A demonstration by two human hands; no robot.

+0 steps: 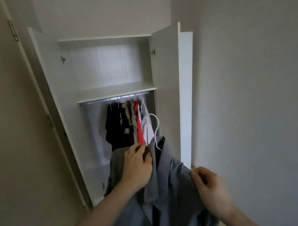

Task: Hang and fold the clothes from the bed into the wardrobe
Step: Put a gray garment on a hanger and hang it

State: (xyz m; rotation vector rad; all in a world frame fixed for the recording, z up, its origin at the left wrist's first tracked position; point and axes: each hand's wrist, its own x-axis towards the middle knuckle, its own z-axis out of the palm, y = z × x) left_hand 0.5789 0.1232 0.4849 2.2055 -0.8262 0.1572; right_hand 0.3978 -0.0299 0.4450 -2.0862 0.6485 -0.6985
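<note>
Holding the grey shirt (162, 184) on its hanger (156, 128), left hand (138, 166) grips the collar, right hand (209, 189) pinches the shoulder; the rail (114, 99) lies at eleven o'clock, nearer the left hand.

Grey shirt's (172, 189) lower part beyond the bottom edge, white hanger's (156, 128) shoulders hidden inside it.

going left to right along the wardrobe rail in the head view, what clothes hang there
black garments → beige garment → red garment → white garment
</note>
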